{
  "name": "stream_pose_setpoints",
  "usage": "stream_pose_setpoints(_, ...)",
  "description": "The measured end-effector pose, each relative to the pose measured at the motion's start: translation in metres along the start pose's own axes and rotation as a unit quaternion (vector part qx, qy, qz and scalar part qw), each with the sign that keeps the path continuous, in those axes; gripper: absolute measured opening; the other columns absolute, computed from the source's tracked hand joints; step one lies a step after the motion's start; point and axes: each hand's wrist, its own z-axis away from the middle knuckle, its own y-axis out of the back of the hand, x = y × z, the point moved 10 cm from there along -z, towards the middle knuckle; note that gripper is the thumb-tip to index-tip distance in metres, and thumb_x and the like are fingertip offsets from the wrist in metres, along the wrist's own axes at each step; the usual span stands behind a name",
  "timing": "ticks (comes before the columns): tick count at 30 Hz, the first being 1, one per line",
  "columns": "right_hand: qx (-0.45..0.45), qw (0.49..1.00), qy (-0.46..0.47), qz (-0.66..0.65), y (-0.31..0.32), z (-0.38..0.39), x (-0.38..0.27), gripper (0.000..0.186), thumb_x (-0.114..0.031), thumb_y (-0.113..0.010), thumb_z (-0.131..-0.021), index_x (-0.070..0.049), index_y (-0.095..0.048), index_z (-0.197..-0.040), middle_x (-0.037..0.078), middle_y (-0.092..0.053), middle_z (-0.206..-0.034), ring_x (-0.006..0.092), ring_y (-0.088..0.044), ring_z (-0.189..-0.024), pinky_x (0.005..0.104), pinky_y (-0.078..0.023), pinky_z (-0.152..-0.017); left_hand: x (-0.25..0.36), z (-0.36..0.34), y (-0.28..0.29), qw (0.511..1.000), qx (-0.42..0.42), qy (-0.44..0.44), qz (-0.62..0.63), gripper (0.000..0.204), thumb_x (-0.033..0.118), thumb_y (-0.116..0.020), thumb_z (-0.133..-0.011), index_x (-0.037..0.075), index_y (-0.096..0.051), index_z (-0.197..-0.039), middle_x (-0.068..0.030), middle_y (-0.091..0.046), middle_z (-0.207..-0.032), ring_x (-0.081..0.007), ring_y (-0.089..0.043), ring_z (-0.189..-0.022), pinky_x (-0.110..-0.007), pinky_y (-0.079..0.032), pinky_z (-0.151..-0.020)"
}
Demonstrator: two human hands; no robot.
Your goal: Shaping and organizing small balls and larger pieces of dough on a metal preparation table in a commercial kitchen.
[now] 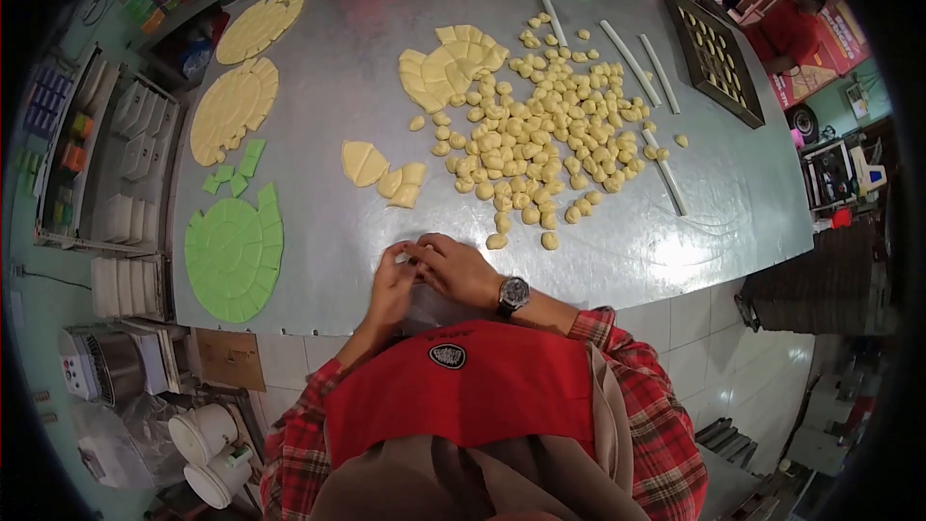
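My left hand (393,282) and my right hand (457,268) meet over the near edge of the metal table (338,232). Their fingers are curled together, and whatever lies between them is hidden. A watch (513,293) is on my right wrist. Just beyond my hands lie two cut pieces of yellow dough, one rounded (365,163) and one blocky (403,184). Ahead to the right spreads a large heap of small yellow dough balls (540,135). Behind them rests a partly used, scored sheet of yellow dough (444,63).
Along the left edge lie two scored yellow dough rounds (234,111), a green dough round (234,256) and loose green pieces (225,174). White rods (630,63) lie right of the balls. A dark tray (714,56) holds dough pieces. A person (786,29) stands beyond the right edge.
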Motion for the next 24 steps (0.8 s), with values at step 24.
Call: stream_pose_setpoints(24, -0.122, 0.954, 0.052, 0.268, -0.038, -0.067, 0.099, 0.044, -0.005, -0.038, -0.086, 0.001, -0.048, -0.128, 0.017, -0.042, -0.141, 0.0302, -0.038, -0.132, 0.044, -0.031, -0.109, 0.05, -0.109, 0.029, 0.808, 0.113, -0.025, -0.578, 0.03, 0.023, -0.064, -0.081, 0.004, -0.059, -0.104, -0.0196, -0.064, -0.095, -0.0353, -0.063, -0.087, -0.043, -0.05, -0.077)
